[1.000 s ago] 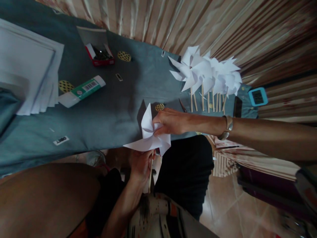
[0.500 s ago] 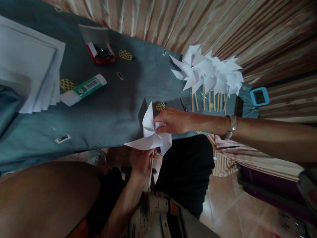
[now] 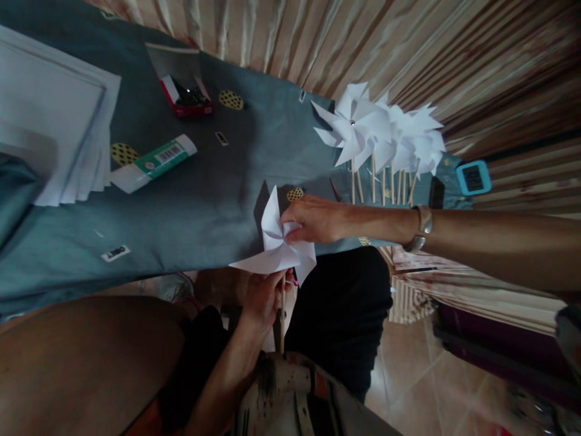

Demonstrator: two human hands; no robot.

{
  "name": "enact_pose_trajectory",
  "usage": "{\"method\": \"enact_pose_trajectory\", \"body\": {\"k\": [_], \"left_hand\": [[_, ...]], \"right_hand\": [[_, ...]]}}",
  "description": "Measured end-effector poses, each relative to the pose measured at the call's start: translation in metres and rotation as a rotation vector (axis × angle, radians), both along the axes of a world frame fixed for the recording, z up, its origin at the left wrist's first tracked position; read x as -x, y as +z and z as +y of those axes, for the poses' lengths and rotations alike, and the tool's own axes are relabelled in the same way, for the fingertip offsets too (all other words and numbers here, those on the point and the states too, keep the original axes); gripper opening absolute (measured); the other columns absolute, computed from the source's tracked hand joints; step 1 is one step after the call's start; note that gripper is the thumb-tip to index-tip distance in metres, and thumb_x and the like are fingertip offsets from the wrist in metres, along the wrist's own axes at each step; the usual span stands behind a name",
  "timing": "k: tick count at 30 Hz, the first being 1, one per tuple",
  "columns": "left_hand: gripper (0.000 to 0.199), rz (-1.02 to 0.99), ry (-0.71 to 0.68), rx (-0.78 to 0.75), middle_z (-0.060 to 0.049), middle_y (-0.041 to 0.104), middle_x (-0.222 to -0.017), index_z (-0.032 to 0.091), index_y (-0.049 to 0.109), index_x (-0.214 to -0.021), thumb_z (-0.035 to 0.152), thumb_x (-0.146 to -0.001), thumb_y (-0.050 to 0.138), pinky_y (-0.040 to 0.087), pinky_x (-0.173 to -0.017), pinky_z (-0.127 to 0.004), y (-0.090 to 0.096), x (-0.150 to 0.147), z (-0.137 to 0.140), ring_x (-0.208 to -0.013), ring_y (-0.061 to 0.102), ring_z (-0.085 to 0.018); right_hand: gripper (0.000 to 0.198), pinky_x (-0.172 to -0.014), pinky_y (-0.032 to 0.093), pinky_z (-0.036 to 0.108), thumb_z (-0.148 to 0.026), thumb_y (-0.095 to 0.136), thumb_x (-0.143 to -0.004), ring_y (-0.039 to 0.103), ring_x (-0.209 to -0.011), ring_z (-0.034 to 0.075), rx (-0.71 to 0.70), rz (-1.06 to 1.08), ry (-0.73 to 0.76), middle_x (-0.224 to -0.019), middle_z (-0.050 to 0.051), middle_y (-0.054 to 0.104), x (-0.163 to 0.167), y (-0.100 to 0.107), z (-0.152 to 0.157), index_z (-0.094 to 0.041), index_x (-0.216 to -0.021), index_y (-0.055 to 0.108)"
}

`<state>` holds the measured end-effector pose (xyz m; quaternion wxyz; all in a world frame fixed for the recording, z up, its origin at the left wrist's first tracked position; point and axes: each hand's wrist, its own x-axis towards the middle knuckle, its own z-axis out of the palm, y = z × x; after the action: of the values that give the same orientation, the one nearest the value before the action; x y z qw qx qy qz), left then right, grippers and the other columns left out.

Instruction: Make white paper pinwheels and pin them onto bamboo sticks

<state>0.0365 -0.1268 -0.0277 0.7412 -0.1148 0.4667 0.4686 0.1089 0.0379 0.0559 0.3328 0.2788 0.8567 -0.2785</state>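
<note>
A white paper pinwheel (image 3: pixel 278 257) is held over the near edge of the cloth-covered table. My right hand (image 3: pixel 308 219) reaches in from the right and pinches the pinwheel near its centre, hiding part of the middle. Below the paper blades, my left hand (image 3: pixel 263 297) is closed around the top of the wooden stick (image 3: pixel 283 321), whose lower end points down toward my lap. The blades partly cover the left fingertips.
Several finished pinwheels (image 3: pixel 385 130) lie at the back right, near a pointed tool (image 3: pixel 336 190) and a blue digital timer (image 3: pixel 474 177). On the left are stacked white paper (image 3: pixel 49 109), a green-and-white packet (image 3: pixel 157 162) and an open red box (image 3: pixel 193 109) of small dark pieces.
The stick's lower end has swung slightly right, and my left hand has shifted a little with it. My right hand keeps its pinch on the pinwheel's centre.
</note>
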Motion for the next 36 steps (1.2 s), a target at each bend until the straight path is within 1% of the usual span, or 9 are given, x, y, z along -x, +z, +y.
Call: {"method": "enact_pose_trajectory", "body": {"k": [3, 7, 12, 16, 19, 23, 29, 32, 36], "left_hand": [[0.021, 0.006, -0.01, -0.058, 0.0, 0.062, -0.054, 0.015, 0.066, -0.059, 0.03, -0.051, 0.079, 0.04, -0.051, -0.023, 0.0, 0.0, 0.0, -0.05, 0.052, -0.01], [0.025, 0.025, -0.009, -0.109, 0.002, 0.056, -0.047, 0.016, 0.061, -0.051, 0.034, -0.053, 0.079, 0.035, -0.047, -0.023, -0.001, -0.001, -0.001, -0.044, 0.045, -0.008], [0.029, 0.042, 0.003, -0.139, 0.003, 0.052, -0.047, 0.017, 0.057, -0.053, 0.034, -0.055, 0.08, 0.033, -0.046, -0.023, -0.001, -0.003, -0.002, -0.042, 0.04, -0.006], [0.03, 0.036, 0.008, -0.14, 0.003, 0.052, -0.05, 0.016, 0.057, -0.055, 0.034, -0.055, 0.081, 0.031, -0.046, -0.022, 0.002, -0.003, -0.002, -0.045, 0.04, -0.006], [0.031, 0.024, 0.011, -0.135, 0.003, 0.052, -0.051, 0.017, 0.055, -0.054, 0.035, -0.056, 0.079, 0.03, -0.045, -0.021, 0.004, -0.002, -0.002, -0.046, 0.041, -0.006], [0.026, 0.037, 0.017, -0.12, 0.003, 0.053, -0.051, 0.018, 0.055, -0.055, 0.031, -0.056, 0.077, 0.029, -0.045, -0.021, 0.005, -0.002, -0.001, -0.047, 0.043, -0.007], [0.021, 0.052, -0.039, -0.13, 0.002, 0.049, -0.047, 0.019, 0.052, -0.052, 0.025, -0.066, 0.065, 0.028, -0.044, -0.023, 0.004, -0.002, -0.002, -0.042, 0.035, -0.006], [0.019, 0.035, -0.032, -0.14, 0.005, 0.045, -0.046, 0.019, 0.051, -0.056, 0.024, -0.066, 0.066, 0.026, -0.044, -0.021, 0.004, -0.003, -0.002, -0.041, 0.032, -0.005], [0.029, 0.04, -0.023, -0.166, 0.007, 0.041, -0.045, 0.018, 0.047, -0.054, 0.029, -0.066, 0.071, 0.023, -0.043, -0.02, 0.001, -0.004, -0.003, -0.04, 0.028, -0.003]], "right_hand": [[0.013, -0.07, 0.034, 0.028, -0.022, 0.064, -0.087, 0.061, -0.08, 0.018, -0.013, -0.002, 0.019, -0.08, 0.006, 0.07, 0.001, 0.0, 0.0, -0.014, -0.086, 0.074], [0.012, -0.072, 0.035, 0.03, -0.022, 0.064, -0.087, 0.062, -0.084, 0.02, -0.034, -0.019, 0.055, -0.084, 0.008, 0.071, 0.003, 0.001, -0.002, -0.015, -0.088, 0.073], [0.014, -0.074, 0.036, 0.031, -0.024, 0.063, -0.087, 0.063, -0.091, 0.022, -0.087, -0.033, 0.082, -0.091, 0.01, 0.072, 0.004, 0.003, -0.005, -0.014, -0.091, 0.073], [0.015, -0.074, 0.036, 0.03, -0.025, 0.063, -0.087, 0.063, -0.091, 0.023, -0.1, -0.025, 0.094, -0.091, 0.011, 0.072, 0.002, 0.002, -0.005, -0.014, -0.091, 0.073], [0.015, -0.074, 0.036, 0.03, -0.025, 0.064, -0.087, 0.063, -0.09, 0.022, -0.091, -0.029, 0.086, -0.09, 0.011, 0.072, 0.002, 0.001, -0.004, -0.014, -0.09, 0.073], [0.014, -0.073, 0.036, 0.03, -0.024, 0.064, -0.087, 0.062, -0.089, 0.022, -0.069, -0.037, 0.077, -0.086, 0.009, 0.071, 0.003, 0.001, -0.002, -0.014, -0.09, 0.073], [0.012, -0.073, 0.035, 0.03, -0.023, 0.063, -0.088, 0.059, -0.083, 0.02, -0.009, -0.027, 0.077, -0.08, 0.006, 0.068, 0.003, 0.0, 0.003, -0.016, -0.087, 0.072], [0.011, -0.073, 0.034, 0.03, -0.023, 0.064, -0.088, 0.055, -0.078, 0.018, 0.024, -0.013, 0.057, -0.077, 0.005, 0.065, 0.001, -0.001, 0.005, -0.015, -0.088, 0.071], [0.012, -0.072, 0.033, 0.029, -0.021, 0.06, -0.09, 0.052, -0.077, 0.018, 0.063, 0.033, 0.033, -0.077, 0.005, 0.062, -0.002, -0.001, 0.005, -0.013, -0.087, 0.068]]}}
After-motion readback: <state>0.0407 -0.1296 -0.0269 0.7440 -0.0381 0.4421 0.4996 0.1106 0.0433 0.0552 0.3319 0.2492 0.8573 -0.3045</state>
